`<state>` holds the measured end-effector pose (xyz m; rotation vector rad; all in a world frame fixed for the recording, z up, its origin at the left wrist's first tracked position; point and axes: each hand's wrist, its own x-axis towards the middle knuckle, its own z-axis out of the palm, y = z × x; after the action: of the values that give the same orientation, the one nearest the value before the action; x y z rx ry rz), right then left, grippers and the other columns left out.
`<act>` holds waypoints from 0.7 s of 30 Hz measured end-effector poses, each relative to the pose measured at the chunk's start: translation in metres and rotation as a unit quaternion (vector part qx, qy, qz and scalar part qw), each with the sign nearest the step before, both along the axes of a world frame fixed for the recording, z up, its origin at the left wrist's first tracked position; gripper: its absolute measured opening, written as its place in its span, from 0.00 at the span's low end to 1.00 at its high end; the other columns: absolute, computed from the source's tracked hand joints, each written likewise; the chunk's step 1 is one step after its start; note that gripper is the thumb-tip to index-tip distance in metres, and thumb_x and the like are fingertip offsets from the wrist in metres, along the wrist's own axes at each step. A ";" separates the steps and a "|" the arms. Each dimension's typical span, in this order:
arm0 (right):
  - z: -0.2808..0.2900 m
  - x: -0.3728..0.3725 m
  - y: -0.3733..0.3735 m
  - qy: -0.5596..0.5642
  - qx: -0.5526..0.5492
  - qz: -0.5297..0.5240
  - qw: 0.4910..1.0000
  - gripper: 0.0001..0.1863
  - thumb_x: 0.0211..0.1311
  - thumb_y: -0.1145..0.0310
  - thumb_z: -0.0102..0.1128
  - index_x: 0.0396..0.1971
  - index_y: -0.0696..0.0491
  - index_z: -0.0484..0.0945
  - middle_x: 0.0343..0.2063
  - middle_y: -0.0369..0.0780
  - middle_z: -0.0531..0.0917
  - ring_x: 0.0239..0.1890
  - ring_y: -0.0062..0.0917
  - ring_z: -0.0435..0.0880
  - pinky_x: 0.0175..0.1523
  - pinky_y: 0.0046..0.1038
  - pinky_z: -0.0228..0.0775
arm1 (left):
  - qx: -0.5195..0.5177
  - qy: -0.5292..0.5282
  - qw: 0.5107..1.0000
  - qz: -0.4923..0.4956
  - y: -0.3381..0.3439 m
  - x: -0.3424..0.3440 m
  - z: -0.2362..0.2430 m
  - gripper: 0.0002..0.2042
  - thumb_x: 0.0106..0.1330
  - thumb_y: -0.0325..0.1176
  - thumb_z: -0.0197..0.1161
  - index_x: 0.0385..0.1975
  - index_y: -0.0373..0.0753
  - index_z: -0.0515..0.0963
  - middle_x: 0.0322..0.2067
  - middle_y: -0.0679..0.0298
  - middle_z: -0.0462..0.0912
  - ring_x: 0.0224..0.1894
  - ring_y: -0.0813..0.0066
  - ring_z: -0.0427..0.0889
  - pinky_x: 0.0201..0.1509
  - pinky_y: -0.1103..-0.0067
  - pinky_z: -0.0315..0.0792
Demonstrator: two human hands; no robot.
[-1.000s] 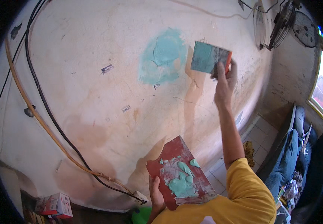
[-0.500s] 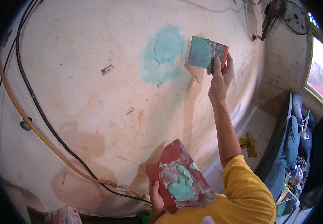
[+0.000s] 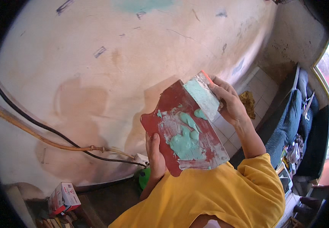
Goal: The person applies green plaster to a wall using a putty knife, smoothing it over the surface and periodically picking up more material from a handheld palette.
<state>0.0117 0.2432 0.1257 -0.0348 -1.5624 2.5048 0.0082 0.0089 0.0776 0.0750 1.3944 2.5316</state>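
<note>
My left hand (image 3: 155, 157) grips the edge of a dark red board (image 3: 172, 100), its thumb on the face and the other fingers hidden behind. Soft mint-green putty (image 3: 185, 144) lies in lumps and smears across the board. Beside the board's upper right edge, my right hand (image 3: 229, 99) holds a flat putty knife (image 3: 202, 93) with an orange edge. Pale green putty coats part of its blade. The blade overlaps the board's edge; I cannot tell whether they touch. A green putty patch (image 3: 143, 4) shows on the wall at the top of the view.
A black cable (image 3: 39, 126) and an orange-brown hose (image 3: 46, 140) run along the stained wall (image 3: 126, 68). A red and white box (image 3: 64, 197) stands at lower left. Dark blue sofa cushions (image 3: 284, 121) are at right, near a yellowish cloth (image 3: 247, 103) on the tiled floor.
My right hand has brought the putty knife down from the wall to the board. The view has tilted downward, so the wall patch now sits at the top edge.
</note>
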 end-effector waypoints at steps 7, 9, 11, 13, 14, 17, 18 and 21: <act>-0.020 0.034 -0.003 -0.019 -0.107 0.033 0.994 0.24 0.63 0.66 0.54 0.55 0.62 0.63 0.43 0.41 0.79 0.41 0.17 0.81 0.42 0.18 0.76 | 0.022 -0.010 0.998 0.061 0.025 0.005 0.000 0.23 0.66 0.40 0.50 0.59 0.39 0.60 0.53 0.61 0.68 0.54 0.67 0.69 0.58 0.71 0.64; -0.021 0.038 -0.003 -0.034 -0.124 0.039 0.991 0.23 0.62 0.68 0.54 0.55 0.62 0.63 0.43 0.41 0.79 0.40 0.18 0.81 0.42 0.18 0.75 | 0.015 -0.013 0.997 0.073 0.031 0.008 0.000 0.21 0.67 0.39 0.49 0.58 0.39 0.62 0.52 0.61 0.69 0.53 0.66 0.70 0.57 0.70 0.64; -0.025 0.043 0.007 -0.061 -0.080 0.059 0.993 0.21 0.63 0.64 0.55 0.52 0.58 0.67 0.42 0.37 0.78 0.41 0.16 0.78 0.44 0.19 0.72 | 0.003 -0.015 0.998 0.068 0.036 0.010 -0.002 0.21 0.67 0.40 0.50 0.58 0.40 0.62 0.52 0.62 0.70 0.53 0.67 0.70 0.57 0.70 0.64; -0.026 0.045 0.019 -0.068 -0.034 0.063 0.995 0.21 0.62 0.63 0.56 0.51 0.58 0.68 0.40 0.35 0.78 0.38 0.14 0.77 0.40 0.18 0.71 | 0.025 -0.032 0.998 0.042 0.037 0.011 -0.005 0.21 0.67 0.38 0.49 0.58 0.39 0.60 0.52 0.62 0.69 0.53 0.68 0.70 0.57 0.71 0.64; -0.026 0.048 0.024 -0.072 -0.011 0.065 0.995 0.21 0.61 0.63 0.57 0.50 0.58 0.68 0.38 0.35 0.79 0.37 0.14 0.77 0.38 0.17 0.70 | 0.036 -0.041 0.998 0.028 0.039 0.012 -0.007 0.21 0.67 0.38 0.49 0.59 0.38 0.60 0.52 0.62 0.68 0.53 0.69 0.70 0.57 0.71 0.65; -0.024 0.063 0.044 -0.119 0.069 0.063 0.989 0.21 0.60 0.64 0.59 0.50 0.58 0.69 0.35 0.32 0.78 0.33 0.12 0.74 0.32 0.16 0.66 | 0.062 -0.033 0.998 0.011 0.048 0.017 -0.014 0.20 0.68 0.37 0.48 0.58 0.39 0.61 0.51 0.62 0.69 0.52 0.70 0.70 0.56 0.72 0.65; -0.029 0.067 0.049 -0.116 0.075 0.047 0.989 0.21 0.60 0.64 0.59 0.49 0.58 0.69 0.34 0.32 0.78 0.32 0.11 0.73 0.31 0.16 0.65 | 0.063 -0.046 0.997 0.006 0.050 0.018 -0.015 0.20 0.68 0.37 0.48 0.58 0.39 0.61 0.51 0.62 0.69 0.52 0.70 0.70 0.56 0.72 0.65; -0.044 0.077 0.064 -0.120 0.089 0.012 0.989 0.20 0.60 0.64 0.59 0.48 0.58 0.69 0.32 0.31 0.77 0.30 0.10 0.72 0.28 0.15 0.63 | 0.066 -0.074 0.995 -0.006 0.058 0.020 -0.017 0.19 0.68 0.36 0.48 0.58 0.39 0.61 0.51 0.63 0.69 0.52 0.71 0.71 0.55 0.73 0.65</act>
<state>0.0884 0.3074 0.0815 -0.3029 -1.8828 2.4433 0.0286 0.0668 0.0610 -0.0796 1.1688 2.5590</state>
